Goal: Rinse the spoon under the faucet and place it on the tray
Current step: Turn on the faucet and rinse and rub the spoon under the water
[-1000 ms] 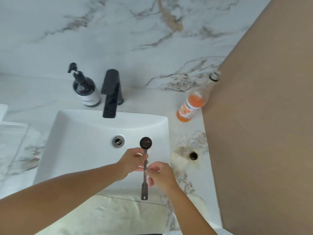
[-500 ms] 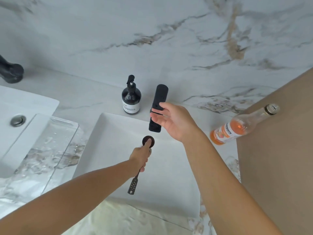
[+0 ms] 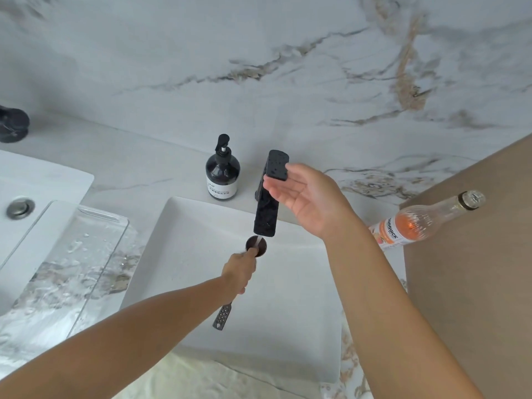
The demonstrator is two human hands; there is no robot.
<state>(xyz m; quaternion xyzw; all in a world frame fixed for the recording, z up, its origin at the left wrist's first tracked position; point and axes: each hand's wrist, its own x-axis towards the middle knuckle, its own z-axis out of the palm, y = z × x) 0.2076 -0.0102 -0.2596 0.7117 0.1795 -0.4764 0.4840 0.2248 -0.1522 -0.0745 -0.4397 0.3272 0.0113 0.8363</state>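
The spoon (image 3: 255,246) sits with its dark round bowl right under the spout of the black faucet (image 3: 267,214), over the white sink (image 3: 302,326), with water running into the bowl. The left hand (image 3: 239,272) has its fingers closed around the handle, whose perforated end sticks out below the hand. The right hand (image 3: 309,198) is open, its fingers spread loosely and touching the faucet's lever at the top. The clear tray (image 3: 72,272) lies wet on the tabletop (image 3: 138,174) left of the sink. A soap bottle (image 3: 222,172) stands just beside the faucet.
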